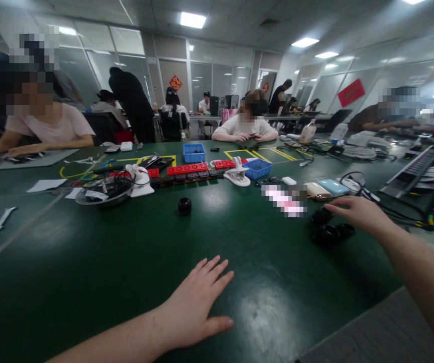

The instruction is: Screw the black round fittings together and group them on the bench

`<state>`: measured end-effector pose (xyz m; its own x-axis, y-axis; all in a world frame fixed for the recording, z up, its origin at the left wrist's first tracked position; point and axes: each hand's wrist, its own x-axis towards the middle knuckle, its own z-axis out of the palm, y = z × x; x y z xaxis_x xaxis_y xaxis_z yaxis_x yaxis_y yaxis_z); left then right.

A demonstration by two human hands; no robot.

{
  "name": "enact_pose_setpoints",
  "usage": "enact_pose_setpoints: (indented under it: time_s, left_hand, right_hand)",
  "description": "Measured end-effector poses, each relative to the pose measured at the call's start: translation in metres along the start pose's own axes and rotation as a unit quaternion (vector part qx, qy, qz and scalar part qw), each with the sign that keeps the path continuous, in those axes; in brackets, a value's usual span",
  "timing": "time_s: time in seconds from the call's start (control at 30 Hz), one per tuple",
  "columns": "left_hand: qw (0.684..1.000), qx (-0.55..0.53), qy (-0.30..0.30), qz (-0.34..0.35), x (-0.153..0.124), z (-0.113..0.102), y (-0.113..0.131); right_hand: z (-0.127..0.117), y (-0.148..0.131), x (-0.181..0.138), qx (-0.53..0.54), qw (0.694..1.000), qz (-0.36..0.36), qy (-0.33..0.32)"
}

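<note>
My left hand [196,302] lies palm down over the green table [126,272], fingers stretched out and nothing in them. At the right, my right hand [356,210] has its thumb and fingers closed on a glossy black round piece [321,216]. Its fingertips partly hide that piece. Just below and beside it sit two more black round pieces, a larger one [326,235] and a smaller one [346,231], close together. Another black round piece [184,205] stands alone near the table's middle, showing a rimmed top.
A metal bowl of cables [105,194] and a wrench [4,219] are at the left. Across the back run red and black blocks [187,169], white stands [237,173] and blue baskets [194,153]. Pouches [333,187] and cables lie beyond my right hand. Several people sit around.
</note>
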<state>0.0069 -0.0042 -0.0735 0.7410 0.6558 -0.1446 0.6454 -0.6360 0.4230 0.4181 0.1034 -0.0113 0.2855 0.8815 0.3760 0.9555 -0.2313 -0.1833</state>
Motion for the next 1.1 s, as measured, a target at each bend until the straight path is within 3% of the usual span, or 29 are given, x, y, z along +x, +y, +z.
enact_pose_setpoints:
  time_s: [0.13,0.47,0.7,1.1]
  left_hand:
    - [1.0,0.001,-0.001,-0.003,0.001,0.001,0.0]
    - [1.0,-0.01,-0.009,-0.005,0.001,0.001,-0.002]
    - [1.0,-0.01,-0.009,-0.005,0.001,0.001,-0.001]
    - [1.0,-0.009,-0.007,-0.002,0.001,-0.002,0.001]
  right_hand:
    - [0.015,0.022,0.001,-0.006,0.991,-0.018,-0.134]
    - [0.022,0.013,0.002,-0.049,0.975,-0.053,-0.209]
    - [0.02,-0.04,-0.016,-0.037,0.95,-0.164,-0.264]
    - [0.026,-0.144,-0.052,-0.01,0.922,-0.299,-0.244]
